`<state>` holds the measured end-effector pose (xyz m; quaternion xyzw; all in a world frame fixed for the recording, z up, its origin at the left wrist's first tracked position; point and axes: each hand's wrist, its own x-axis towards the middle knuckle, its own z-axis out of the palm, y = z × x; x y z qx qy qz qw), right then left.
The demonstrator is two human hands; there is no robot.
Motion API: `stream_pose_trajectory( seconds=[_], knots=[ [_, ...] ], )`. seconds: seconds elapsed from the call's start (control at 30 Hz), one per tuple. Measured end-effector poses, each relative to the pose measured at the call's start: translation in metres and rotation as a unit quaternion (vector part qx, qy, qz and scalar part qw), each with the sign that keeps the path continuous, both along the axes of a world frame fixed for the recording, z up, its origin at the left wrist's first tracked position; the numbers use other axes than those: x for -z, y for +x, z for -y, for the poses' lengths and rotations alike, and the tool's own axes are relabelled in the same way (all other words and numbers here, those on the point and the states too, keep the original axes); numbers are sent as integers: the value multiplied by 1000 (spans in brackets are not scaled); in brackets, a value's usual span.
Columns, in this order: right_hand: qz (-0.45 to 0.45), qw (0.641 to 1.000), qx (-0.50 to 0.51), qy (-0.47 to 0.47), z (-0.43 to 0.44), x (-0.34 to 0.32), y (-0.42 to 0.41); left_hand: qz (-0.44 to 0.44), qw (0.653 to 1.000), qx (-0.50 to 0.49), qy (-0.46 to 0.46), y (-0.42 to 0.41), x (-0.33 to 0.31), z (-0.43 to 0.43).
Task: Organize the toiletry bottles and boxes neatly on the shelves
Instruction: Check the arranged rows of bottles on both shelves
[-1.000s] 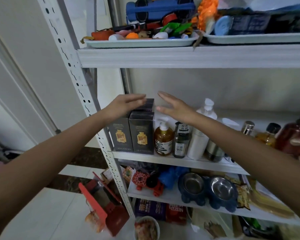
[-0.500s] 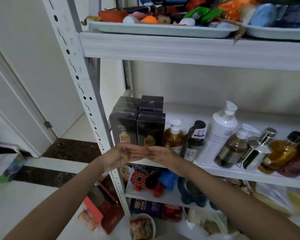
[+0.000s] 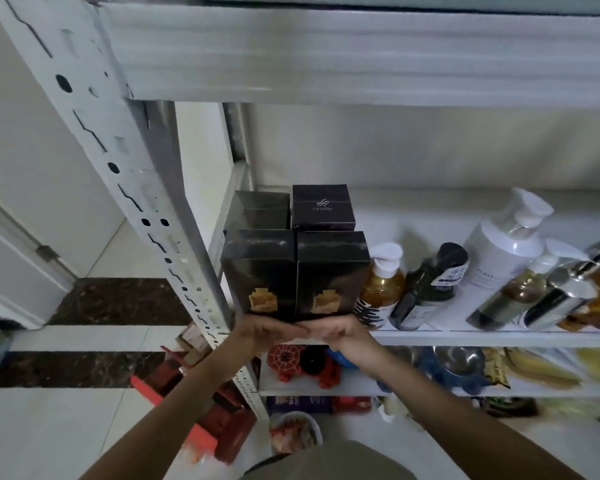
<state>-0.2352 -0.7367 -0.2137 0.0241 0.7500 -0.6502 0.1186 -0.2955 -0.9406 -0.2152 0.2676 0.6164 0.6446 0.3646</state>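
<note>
Hands meet at frame centre: left hand [image 3: 267, 332] and right hand [image 3: 340, 330], flat and holding nothing, press the base of two front boxes [image 3: 295, 275] on the shelf [image 3: 499, 337]. Squaring-up step, probably (bottles [image 3: 426, 289] stand rightward); next, an even push back.

Bare shelf [image 3: 413, 216] behind bottles [image 3: 426, 289]
</note>
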Motion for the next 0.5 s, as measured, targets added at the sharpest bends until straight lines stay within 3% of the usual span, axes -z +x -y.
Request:
stream_pose_trajectory(
  seconds=[0.27,0.4,0.47,0.5],
  knots=[
    [-34,999,13,3,2,6,-7,0,999,-34,10,-18,26,1],
    [-38,999,21,5,2,7,-9,-67,993,43,-89,-33,31,8],
    [-38,999,20,15,2,8,-9,-10,997,57,-43,-28,24,2],
    [-34,999,21,16,2,8,-10,-25,998,54,-12,-26,22,3]
  ],
)
